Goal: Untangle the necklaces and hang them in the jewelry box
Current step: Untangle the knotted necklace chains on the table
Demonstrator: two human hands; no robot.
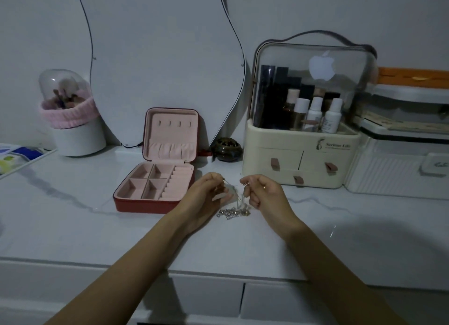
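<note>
necklaces (234, 209) hang between left hand (206, 196) and right hand (263, 193).

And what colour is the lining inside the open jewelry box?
Pale pink lining, with a dark red outer shell; the head view shows it.

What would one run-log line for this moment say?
stage: untangling | left hand: pinching necklaces | right hand: pinching same chains | jewelry box: open, hooks bare

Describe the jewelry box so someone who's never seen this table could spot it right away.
Find the tall curvy mirror leaning on the wall. Directly before it on the white table sits the jewelry box. It is the only red case, lid open, with pink lining and small compartments.
</note>
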